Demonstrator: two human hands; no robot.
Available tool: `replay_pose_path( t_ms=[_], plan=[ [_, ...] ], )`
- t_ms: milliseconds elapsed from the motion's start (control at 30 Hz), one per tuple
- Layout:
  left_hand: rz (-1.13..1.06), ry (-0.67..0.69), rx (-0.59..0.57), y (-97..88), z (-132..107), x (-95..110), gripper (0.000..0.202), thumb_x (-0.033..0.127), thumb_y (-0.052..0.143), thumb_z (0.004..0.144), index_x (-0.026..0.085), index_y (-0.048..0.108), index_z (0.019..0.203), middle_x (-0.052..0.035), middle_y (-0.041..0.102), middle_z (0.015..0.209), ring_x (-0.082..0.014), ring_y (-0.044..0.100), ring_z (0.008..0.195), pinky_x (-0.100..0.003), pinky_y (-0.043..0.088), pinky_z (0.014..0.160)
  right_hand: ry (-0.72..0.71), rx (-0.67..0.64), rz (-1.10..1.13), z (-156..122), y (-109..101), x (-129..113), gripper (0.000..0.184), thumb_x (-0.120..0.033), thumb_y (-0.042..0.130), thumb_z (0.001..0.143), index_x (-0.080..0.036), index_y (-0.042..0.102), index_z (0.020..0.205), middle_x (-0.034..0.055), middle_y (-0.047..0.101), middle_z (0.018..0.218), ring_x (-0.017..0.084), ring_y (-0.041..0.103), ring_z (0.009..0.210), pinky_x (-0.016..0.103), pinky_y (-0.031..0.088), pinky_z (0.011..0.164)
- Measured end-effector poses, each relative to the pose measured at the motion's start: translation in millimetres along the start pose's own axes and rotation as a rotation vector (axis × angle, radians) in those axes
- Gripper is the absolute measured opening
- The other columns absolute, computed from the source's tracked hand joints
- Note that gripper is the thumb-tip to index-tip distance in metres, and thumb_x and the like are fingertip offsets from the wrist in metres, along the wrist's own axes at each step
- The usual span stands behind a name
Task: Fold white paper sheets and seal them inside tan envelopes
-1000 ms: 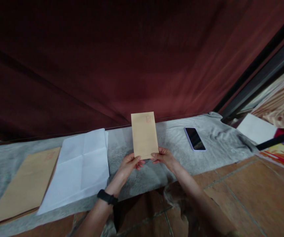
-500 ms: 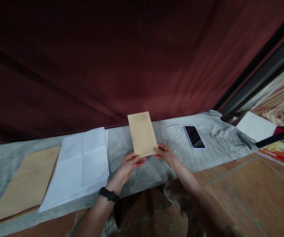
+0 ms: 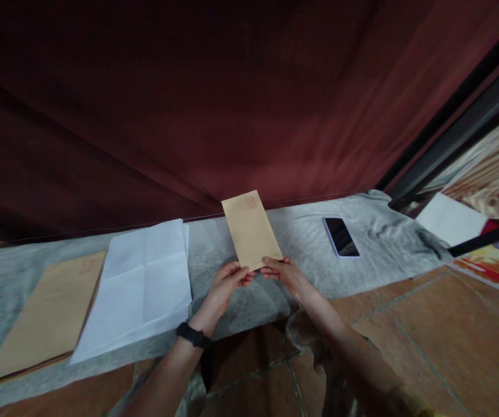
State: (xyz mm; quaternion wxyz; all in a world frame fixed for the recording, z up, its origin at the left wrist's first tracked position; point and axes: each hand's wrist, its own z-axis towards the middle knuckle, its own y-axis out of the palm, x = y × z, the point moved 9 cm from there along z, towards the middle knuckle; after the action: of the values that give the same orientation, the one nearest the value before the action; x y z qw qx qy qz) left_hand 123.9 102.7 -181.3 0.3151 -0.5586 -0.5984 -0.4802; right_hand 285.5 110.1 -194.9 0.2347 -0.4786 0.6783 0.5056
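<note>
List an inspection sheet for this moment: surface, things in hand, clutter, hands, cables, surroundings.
Surface: grey cloth, wrinkled at right; tiled floor in front.
Things: small envelope, brown, held up by its near edge.
Clutter: white sheet, large envelope and phone lie on the cloth.
Hands: left hand and right hand both pinch the small envelope.
Cables: nothing seen.
Surroundings: red curtain behind.

tan envelope, grey cloth, maroon curtain
</note>
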Motion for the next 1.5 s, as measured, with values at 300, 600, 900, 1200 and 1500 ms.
replay_pose_path(
  t_ms=[300,600,900,1200,1500],
  plan=[
    [0.045,0.032,-0.041,-1.5,1,-2,0.035,0.038,0.086,0.066,0.015,0.075,0.091,-0.0039,0.072,0.07,-0.0127,0.057,0.057,-0.024,0.04,0.055,0.048,-0.08,-0.066,-3,-1,2,0.035,-0.047,0.08,0.08,-0.015,0.075,0.092,0.0093,0.078,0.088,0.018,0.073,0.07,0.027,0.061,0.066],
    [0.051,0.05,0.006,-6.7,1,4,0.037,0.036,0.083,0.065,0.014,0.074,0.093,-0.0036,0.07,0.069,-0.0115,0.055,0.057,-0.023,0.038,0.054,0.064,-0.068,-0.099,3,-5,6,0.04,-0.055,0.066,0.089,-0.016,0.073,0.09,0.0112,0.077,0.084,0.022,0.073,0.076,0.034,0.061,0.074],
    [0.015,0.099,0.064,-14.9,2,17,0.039,0.036,0.083,0.066,0.015,0.072,0.096,-0.0029,0.071,0.072,-0.0118,0.057,0.061,-0.022,0.039,0.057,-0.628,0.253,-0.897,-18,-3,-53,0.031,-0.03,0.054,0.094,-0.02,0.065,0.121,0.0124,0.065,0.119,0.026,0.064,0.105,0.042,0.052,0.095],
    [-0.033,0.119,-0.02,8.0,-3,21,0.036,0.031,0.079,0.071,0.016,0.07,0.102,-0.0021,0.072,0.08,-0.0102,0.056,0.06,-0.021,0.039,0.055,-0.929,0.046,-1.695,-48,69,-27,0.039,-0.016,0.053,0.097,-0.024,0.059,0.135,0.0116,0.063,0.115,0.025,0.059,0.102,0.038,0.051,0.092],
    [-0.105,0.137,-0.033,15.4,-10,31,0.037,0.037,0.083,0.072,0.017,0.07,0.101,-0.0051,0.074,0.082,-0.0138,0.063,0.07,-0.024,0.047,0.065,-0.97,0.134,-1.727,-49,58,-46,0.049,-0.012,0.049,0.098,-0.03,0.055,0.143,0.0106,0.065,0.124,0.026,0.058,0.109,0.036,0.053,0.085]
  ],
)
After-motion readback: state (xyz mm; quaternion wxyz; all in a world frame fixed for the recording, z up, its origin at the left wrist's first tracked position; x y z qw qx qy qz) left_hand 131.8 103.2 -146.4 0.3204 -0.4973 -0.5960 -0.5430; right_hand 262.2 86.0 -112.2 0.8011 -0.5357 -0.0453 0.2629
